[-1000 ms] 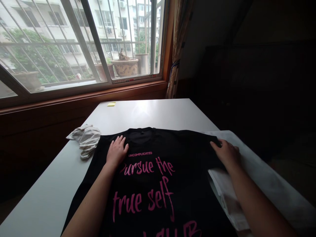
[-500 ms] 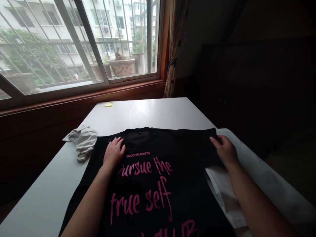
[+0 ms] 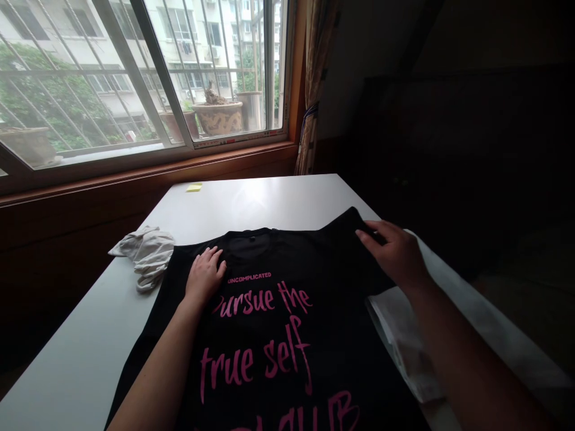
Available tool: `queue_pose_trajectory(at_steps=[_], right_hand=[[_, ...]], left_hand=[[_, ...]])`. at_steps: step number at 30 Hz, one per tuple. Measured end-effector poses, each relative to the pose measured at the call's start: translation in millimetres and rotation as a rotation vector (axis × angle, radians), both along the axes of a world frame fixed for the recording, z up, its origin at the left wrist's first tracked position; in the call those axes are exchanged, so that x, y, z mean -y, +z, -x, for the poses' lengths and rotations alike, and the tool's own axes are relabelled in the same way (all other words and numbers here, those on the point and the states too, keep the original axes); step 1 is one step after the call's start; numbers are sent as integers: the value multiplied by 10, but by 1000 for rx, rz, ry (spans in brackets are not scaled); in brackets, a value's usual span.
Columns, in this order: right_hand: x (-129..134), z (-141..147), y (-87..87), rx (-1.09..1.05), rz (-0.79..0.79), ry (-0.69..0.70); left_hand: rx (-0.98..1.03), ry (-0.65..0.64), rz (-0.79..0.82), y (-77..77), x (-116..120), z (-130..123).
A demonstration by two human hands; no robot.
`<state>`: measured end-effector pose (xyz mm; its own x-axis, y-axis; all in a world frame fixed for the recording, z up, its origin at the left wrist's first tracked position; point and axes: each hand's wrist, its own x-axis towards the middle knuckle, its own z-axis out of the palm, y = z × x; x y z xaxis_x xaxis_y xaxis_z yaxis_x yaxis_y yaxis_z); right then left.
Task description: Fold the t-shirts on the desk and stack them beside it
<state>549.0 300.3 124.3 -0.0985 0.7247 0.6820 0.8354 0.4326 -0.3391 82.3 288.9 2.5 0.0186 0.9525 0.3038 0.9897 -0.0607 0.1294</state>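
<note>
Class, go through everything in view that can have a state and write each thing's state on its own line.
Black T-shirt: spread out, print up
Left hand: resting on the shirt
Right hand: pinching a sleeve
Pale cloth: crumpled
Curtain: tied back
Yellow note: lying on the white table

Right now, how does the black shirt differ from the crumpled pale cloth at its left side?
The black shirt has pink lettering; the pale cloth shows no print. The shirt is mostly spread out, while the cloth is bunched up. The left hand rests on the shirt and the right hand holds its sleeve; neither hand touches the cloth. Both are fabric on the white table.
</note>
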Motion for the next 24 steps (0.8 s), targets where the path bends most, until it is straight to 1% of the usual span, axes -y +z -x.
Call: queue_pose_trajectory(at_steps=[2, 4, 7, 10, 13, 18, 20, 24], right_hand=[[87, 286, 99, 82, 18, 110], [207, 581, 120, 143, 114, 221], [411, 954, 24, 248, 344, 363], [549, 1124, -133, 327, 499, 443], [577, 1046, -249, 332, 580, 426], [558, 584, -353, 262, 614, 316], [578, 390, -421, 242, 577, 271], [642, 115, -594, 267, 409, 227]], left_hand=[[2, 0, -1, -3, 0, 2], [4, 1, -2, -6, 0, 5], [5, 2, -3, -11, -1, 11], [6, 0, -3, -11, -1, 16], [6, -2, -3, -9, -2, 18], [9, -7, -7, -10, -5, 22], [7, -11, -9, -15, -9, 25], [4, -20, -13, -27, -14, 29]])
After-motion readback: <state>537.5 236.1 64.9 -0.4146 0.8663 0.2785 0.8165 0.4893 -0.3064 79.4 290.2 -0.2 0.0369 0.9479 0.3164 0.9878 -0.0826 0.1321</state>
